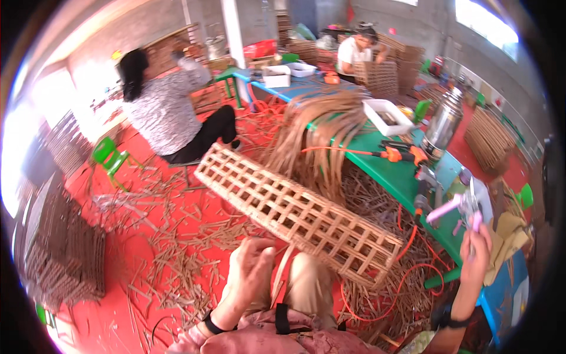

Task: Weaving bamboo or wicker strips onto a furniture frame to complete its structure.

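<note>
A long woven lattice basket (298, 215) of brown flat strips lies slantwise in front of my knees. One loose strip (282, 274) hangs from its near edge between my legs. My left hand (252, 272) is over my left thigh, just short of the basket, its fingers half curled and the thumb apart, with nothing seen in it. Out to the right, at the table's edge, my right hand (476, 251) is closed on a pink-handled tool (445, 209). Blur hides the tool's exact kind.
A green table (386, 175) on the right bears a steel flask (443, 124), a white tray (386, 118), an orange-and-black power tool (421, 192) and long brown strips (324, 124). Orange cords and strip scraps litter the red floor (118, 307). Two people sit further off, near a green chair (110, 158).
</note>
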`<action>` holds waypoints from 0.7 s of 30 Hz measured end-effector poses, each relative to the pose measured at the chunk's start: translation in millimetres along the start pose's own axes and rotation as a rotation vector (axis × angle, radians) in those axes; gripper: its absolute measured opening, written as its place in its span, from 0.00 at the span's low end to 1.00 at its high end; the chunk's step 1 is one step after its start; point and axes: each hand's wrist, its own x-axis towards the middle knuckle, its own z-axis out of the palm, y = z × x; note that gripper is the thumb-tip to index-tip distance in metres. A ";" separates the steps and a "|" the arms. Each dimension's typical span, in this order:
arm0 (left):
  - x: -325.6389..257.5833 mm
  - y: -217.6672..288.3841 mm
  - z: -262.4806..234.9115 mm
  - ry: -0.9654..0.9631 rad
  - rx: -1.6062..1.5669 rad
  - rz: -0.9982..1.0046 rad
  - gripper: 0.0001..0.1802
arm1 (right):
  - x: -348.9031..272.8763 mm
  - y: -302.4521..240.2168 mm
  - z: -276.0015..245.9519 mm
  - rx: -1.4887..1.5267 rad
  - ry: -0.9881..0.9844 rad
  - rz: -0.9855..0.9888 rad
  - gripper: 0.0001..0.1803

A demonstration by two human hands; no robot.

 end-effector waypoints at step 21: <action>-59.9 57.3 -5.2 -0.448 -0.545 -0.105 0.19 | -163.7 18.3 202.5 1.020 -0.962 0.675 0.57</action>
